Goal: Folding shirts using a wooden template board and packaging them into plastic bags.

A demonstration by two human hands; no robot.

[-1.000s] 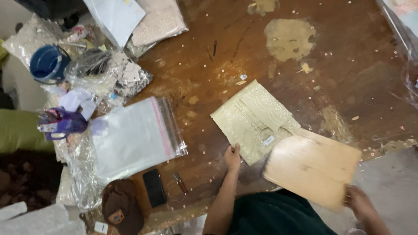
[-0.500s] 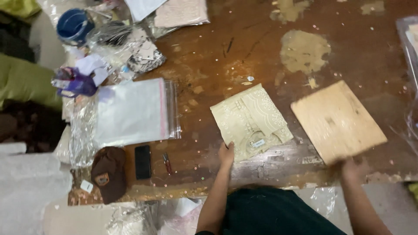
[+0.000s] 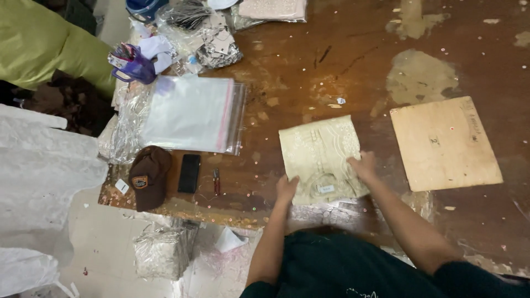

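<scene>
- Step in hand, as judged: squaring up a folded cream embroidered garment (image 3: 321, 157) on the brown worktop (image 3: 309, 72); both hands are on it at its near edge.
- Left hand (image 3: 286, 189): laid flat, fingers extended, pressing the garment's near left corner. Nothing is gripped.
- Right hand (image 3: 363, 165): palm down on the garment's right edge, fingers loosely spread; it rests on the fabric and does not appear to clasp it.
- Garment position: flat on the worktop, directly ahead of the person, slightly skewed; a small white tag shows near its lower edge.
- A thin wooden board (image 3: 444, 142) lies flat to the right, apart from the garment and untouched.
- A stack of clear resealable bags (image 3: 190, 113) lies to the left, well apart from the garment; nearer the front edge sit a brown cap (image 3: 148, 176), a dark phone (image 3: 189, 173) and a small red tool (image 3: 216, 181).
- Next move, as judged: it calls for a firm two-handed hold on the fold, kept flat so the layers do not slip.
</scene>
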